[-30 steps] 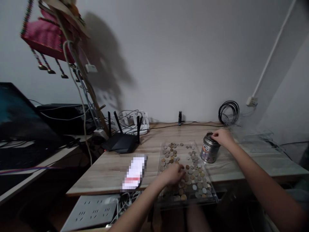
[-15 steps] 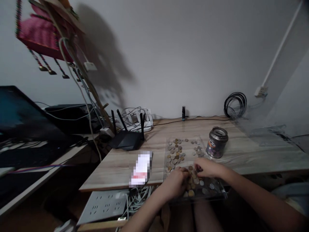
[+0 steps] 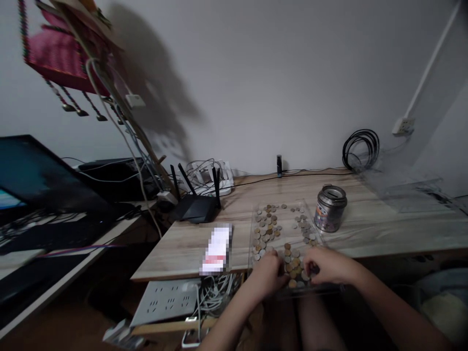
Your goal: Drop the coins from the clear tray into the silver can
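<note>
Many coins (image 3: 269, 231) lie loose in a shallow clear plastic tray (image 3: 251, 229) at the desk's front edge. The tray's near end reaches over my lap. My left hand (image 3: 268, 270) rests at the tray's near left with fingers curled down among the coins; what is under them is hidden. Across from it, my right hand (image 3: 327, 265) is at the near right, fingers bent in together, with something small and dark at the tips. Between both hands lies a patch of gold and silver coins (image 3: 292, 265). A round metal coin tin (image 3: 331, 209) with a slotted lid stands just beyond the tray's right side.
A phone (image 3: 217, 248) with a blurred screen lies left of the tray. Behind it stand a black router (image 3: 195, 208) and tangled white cables. A power strip (image 3: 166, 302) sits below the desk edge. At the right back are a clear plastic box (image 3: 409, 195) and coiled black cable (image 3: 361, 148).
My right hand has moved nearer and slightly right, uncovering coins on the right side. My left hand remains over the near left coins. The view has shifted slightly.
</note>
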`<state>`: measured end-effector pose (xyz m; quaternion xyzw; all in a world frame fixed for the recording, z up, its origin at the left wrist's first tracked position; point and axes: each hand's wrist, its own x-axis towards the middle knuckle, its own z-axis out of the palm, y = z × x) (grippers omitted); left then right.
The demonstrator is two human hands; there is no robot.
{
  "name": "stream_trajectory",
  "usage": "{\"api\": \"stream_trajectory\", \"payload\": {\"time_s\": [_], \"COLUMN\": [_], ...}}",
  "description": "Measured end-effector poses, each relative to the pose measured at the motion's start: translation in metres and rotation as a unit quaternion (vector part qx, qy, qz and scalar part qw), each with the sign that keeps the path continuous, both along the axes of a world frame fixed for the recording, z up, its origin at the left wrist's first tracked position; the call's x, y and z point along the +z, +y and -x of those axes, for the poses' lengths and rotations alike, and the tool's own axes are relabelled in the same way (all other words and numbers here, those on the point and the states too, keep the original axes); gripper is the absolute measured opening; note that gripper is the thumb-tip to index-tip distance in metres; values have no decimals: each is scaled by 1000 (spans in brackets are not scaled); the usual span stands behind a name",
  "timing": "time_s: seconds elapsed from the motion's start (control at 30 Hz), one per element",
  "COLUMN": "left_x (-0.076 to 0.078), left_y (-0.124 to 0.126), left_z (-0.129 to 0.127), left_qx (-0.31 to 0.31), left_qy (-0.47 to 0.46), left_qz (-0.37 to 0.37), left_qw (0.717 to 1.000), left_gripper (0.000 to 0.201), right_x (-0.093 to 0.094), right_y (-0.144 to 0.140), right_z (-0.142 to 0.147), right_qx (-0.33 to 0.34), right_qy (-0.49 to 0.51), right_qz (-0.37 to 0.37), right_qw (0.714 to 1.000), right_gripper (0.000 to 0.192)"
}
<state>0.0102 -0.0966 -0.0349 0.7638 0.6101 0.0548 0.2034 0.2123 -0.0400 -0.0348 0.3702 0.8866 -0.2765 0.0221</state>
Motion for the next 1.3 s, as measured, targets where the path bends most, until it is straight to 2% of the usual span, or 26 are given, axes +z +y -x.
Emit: {"api": "stream_trajectory", "payload": {"time_s": [0.1,0.23,0.33,0.47,0.53,0.63,0.8,0.97,1.03,1.1,1.17,1.2,1.23,1.27,1.3], "left_x": [1,7,18,31,32,27,24,25,23,18,12,8,5,2,-1], "left_y": [2,1,0,0,1,3,10,16,15,14,12,11,11,11,12], "left_z": [4,15,21,21,22,24,29,31,29,25,17,12,6,0,-6], "left_qx": [-17,-44,-84,-117,-135,-151,-137,-154,-113,-36,38,73,107,148,189], "left_qy": [21,17,8,24,34,43,47,4,-32,-108,-231,-308,-392,-478,-561], "left_qz": [13,45,77,48,42,75,130,173,133,58,11,7,13,25,48], "left_qw": [1000,998,994,992,989,985,981,973,984,992,972,949,914,865,805], "left_gripper": [15,19,22,24,22,18,24,25,23,21,20,21,21,22,22], "right_x": [9,17,20,22,23,28,31,25,21,17,17,19,22,27,32], "right_y": [1,3,6,7,6,7,18,23,21,18,17,17,18,20,22], "right_z": [-5,-3,0,1,2,4,7,10,11,12,12,11,11,12,13], "right_qx": [21,72,92,102,116,131,156,175,164,152,154,155,153,147,133], "right_qy": [-24,-104,-149,-176,-188,-186,-175,-204,-196,-173,-167,-168,-167,-153,-123], "right_qz": [-74,-104,-111,-121,-127,-116,-33,-16,-10,-11,-18,-19,-18,-16,-18], "right_qw": [997,987,978,972,967,967,972,963,967,973,974,973,974,977,983], "right_gripper": [32,27,24,23,24,22,19,20,22,24,25,24,22,20,16]}}
